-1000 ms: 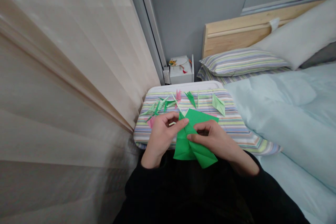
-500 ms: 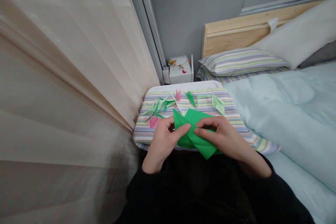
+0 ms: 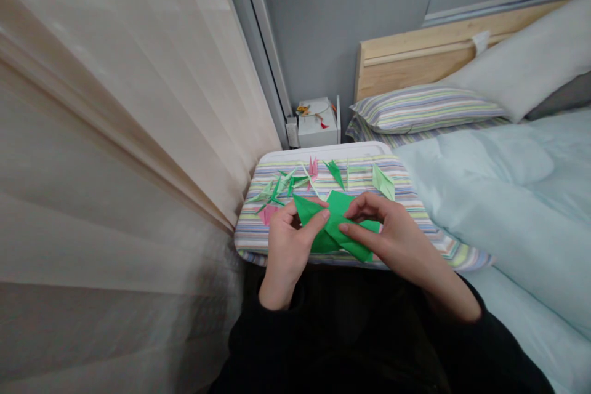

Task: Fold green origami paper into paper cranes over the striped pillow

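Note:
A sheet of bright green origami paper (image 3: pixel 338 208), folded into a pointed shape, is pinched between both hands above a striped tray (image 3: pixel 323 151). My left hand (image 3: pixel 289 246) holds its left side between thumb and fingers. My right hand (image 3: pixel 390 237) grips its right side, with the fingertips curled over the top. Both hands hide part of the paper. Around them on the tray lie several small folded paper cranes, among them a dark green one (image 3: pixel 276 192), a pink one (image 3: pixel 313 167) and a pale green one (image 3: pixel 383 183).
A pink folded paper piece (image 3: pixel 268 215) lies close to my left hand. A beige curtain (image 3: pixel 115 135) hangs along the left. A bed with a pale blue duvet (image 3: pixel 521 215) and pillows (image 3: pixel 422 109) is on the right. A small white box (image 3: pixel 317 124) stands behind the tray.
The green paper has moved up and away from my body, and its folded shape looks more compact. My right hand has lifted over its top edge. The cranes on the tray have not moved.

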Tool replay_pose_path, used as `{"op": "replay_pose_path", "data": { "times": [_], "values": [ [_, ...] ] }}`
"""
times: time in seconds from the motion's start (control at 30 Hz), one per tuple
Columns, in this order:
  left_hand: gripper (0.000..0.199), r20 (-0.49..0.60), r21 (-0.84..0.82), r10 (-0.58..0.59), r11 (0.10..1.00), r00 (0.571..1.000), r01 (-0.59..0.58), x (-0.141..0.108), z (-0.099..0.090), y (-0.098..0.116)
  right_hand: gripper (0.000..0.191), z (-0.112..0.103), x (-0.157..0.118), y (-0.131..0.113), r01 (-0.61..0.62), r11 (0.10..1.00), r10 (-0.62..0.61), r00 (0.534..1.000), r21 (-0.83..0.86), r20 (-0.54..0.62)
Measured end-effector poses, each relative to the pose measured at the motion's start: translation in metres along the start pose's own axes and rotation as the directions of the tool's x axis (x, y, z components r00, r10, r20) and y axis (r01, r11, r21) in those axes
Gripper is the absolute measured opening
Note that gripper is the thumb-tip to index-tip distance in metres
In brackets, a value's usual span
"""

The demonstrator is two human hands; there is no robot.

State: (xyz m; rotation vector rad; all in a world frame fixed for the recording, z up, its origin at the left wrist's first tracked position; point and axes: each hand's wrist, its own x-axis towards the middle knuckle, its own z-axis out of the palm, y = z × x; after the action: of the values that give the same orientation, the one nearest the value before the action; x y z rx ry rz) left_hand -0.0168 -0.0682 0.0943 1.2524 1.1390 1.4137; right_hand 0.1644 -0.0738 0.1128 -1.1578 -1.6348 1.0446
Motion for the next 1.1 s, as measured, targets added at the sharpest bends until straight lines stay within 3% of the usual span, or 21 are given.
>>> {"op": "replay_pose_path", "data": {
  "times": [0.13, 0.57, 1.1],
  "values": [
    [0.011, 0.027, 0.075, 0.056, 0.995, 0.998, -0.058, 0.0, -0.002, 0.002, 0.018, -0.004, 0.001, -0.004, 0.011, 0.989, -0.005, 0.999, -0.149, 0.042],
    [0.009, 0.187, 0.207, 0.055, 0.974, 0.981, -0.094, 0.001, -0.009, 0.013, 0.015, -0.006, 0.0, -0.007, 0.074, 0.989, -0.072, 0.997, -0.129, 0.019],
    [0.01, 0.151, 0.269, 0.044, 0.959, 0.988, -0.084, 0.0, -0.01, 0.019, 0.017, -0.004, -0.002, -0.008, 0.02, 0.99, -0.016, 0.999, -0.138, 0.031]
  ]
}}
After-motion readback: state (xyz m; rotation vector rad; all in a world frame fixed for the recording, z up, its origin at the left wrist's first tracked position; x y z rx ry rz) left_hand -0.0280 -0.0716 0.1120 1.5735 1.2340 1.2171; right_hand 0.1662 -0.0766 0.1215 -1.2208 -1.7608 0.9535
